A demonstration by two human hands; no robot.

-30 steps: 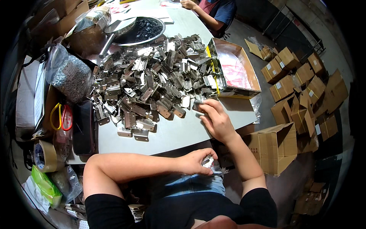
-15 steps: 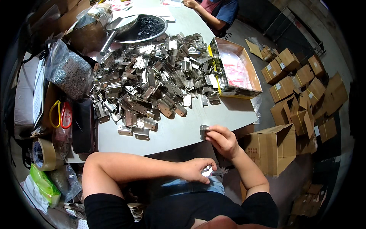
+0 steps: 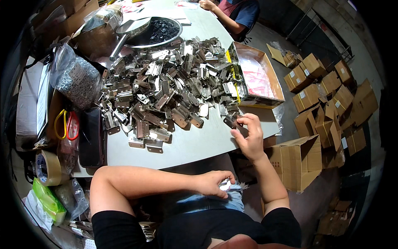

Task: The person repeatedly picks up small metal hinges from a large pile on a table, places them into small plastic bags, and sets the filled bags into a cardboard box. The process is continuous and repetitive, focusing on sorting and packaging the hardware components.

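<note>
Low in front of my body, my left hand (image 3: 213, 182) is curled around a shiny metal bracket (image 3: 225, 185), mostly hidden by the fingers; whether it is one piece or more I cannot tell. Over the table's right part, my right hand (image 3: 250, 137) has its fingertips on a small metal bracket with holes (image 3: 231, 120). Its thumb stands a little off from the bent fingers. A large heap of similar metal brackets (image 3: 161, 87) covers the middle of the table, just beyond and left of that hand.
A cardboard box of plastic bags (image 3: 273, 99) borders the heap. Behind it sits a metal bowl (image 3: 179, 35) of black parts with a scoop (image 3: 120, 46). Scissors (image 3: 60, 124), a tape roll (image 3: 49, 168) and a bag of small hardware (image 3: 76, 79) lie left. Cartons (image 3: 290, 162) stand right; another person (image 3: 232, 18) sits across.
My right hand has moved away from me and slightly right, carrying the bracket from the table's near edge toward the heap's right side. My left hand has stayed almost still.
</note>
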